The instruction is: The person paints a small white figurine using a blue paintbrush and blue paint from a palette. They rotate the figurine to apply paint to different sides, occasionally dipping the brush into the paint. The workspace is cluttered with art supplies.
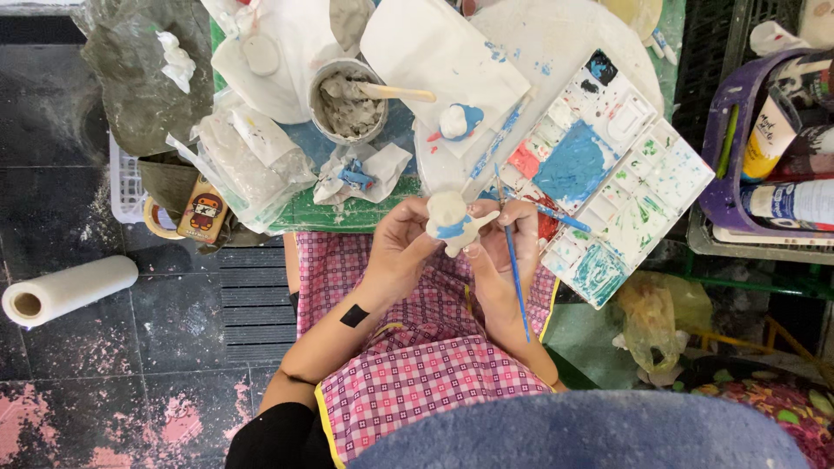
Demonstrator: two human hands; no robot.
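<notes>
Clearly the small white clay figurine (450, 222), partly painted blue, sits between both hands just above the lap, near the front edge of the work table. The left hand (400, 247) wraps it from the left, fingers curled and pressed against its body. The right hand (504, 247) steadies it from the right while pinching a thin blue-handled paintbrush (514, 265), whose handle runs back toward the wrist.

I judge the figurine light and stiff but fragile: its thin projecting limbs look likely to snap, and fresh blue paint would smear under a finger. The thick, unpainted white body seems the safest place to hold, with gentle pressure from opposite sides.

Just right of the hands lies a white paint palette (647, 187) with many wells, heavily smeared with blue, green and red. Further away, a round grey tub of clay (349, 104) holds a wooden stick (395, 91), and a second small blue-and-white piece (459, 122) rests on white paper (434, 48). Crumpled tissue (360, 174) and plastic bags (243, 161) crowd the far left of the green-covered table (347, 213). A purple basket of paint tubes (738, 148) stands at the far right.

Below, a pink checked apron (417, 347) covers the lap. The floor (87, 347) is dark tile with pink paint stains, and a paper towel roll (65, 291) lies on it to the left.
</notes>
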